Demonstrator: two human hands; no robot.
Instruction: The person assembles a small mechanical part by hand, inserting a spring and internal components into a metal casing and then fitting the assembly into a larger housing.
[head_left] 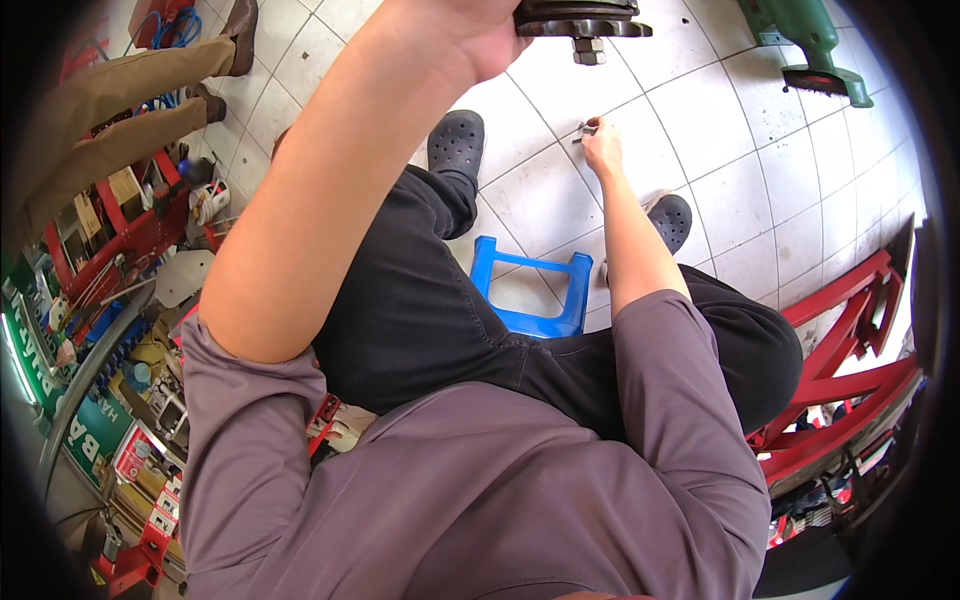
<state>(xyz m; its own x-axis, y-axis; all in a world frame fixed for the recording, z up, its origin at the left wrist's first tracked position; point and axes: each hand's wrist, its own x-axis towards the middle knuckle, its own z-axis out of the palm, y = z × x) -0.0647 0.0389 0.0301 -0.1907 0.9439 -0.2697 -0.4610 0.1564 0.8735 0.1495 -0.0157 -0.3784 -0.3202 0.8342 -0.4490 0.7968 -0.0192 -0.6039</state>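
Observation:
My left hand [482, 38] is raised at the top edge, with its fingers cut off by the frame. The heel of that hand meets a dark round metal part [585, 22] with a scalloped rim, and a hex nut [589, 52] sits on a bolt under its middle. I cannot see what bears the part's weight. Lower down and further right, my right hand [602, 148] reaches out over the tiled floor. Its fingers are closed on a small grey metal piece [585, 130], mostly covered by the fingertips, so its kind is unclear.
Between my legs stands a blue plastic stool [545, 325]. A red metal frame [850, 385] is at my right, and a green machine with a dark brush-like end [815, 60] at the far right. Another person's trouser leg [170, 75] and cluttered red shelving [130, 235] are at the left.

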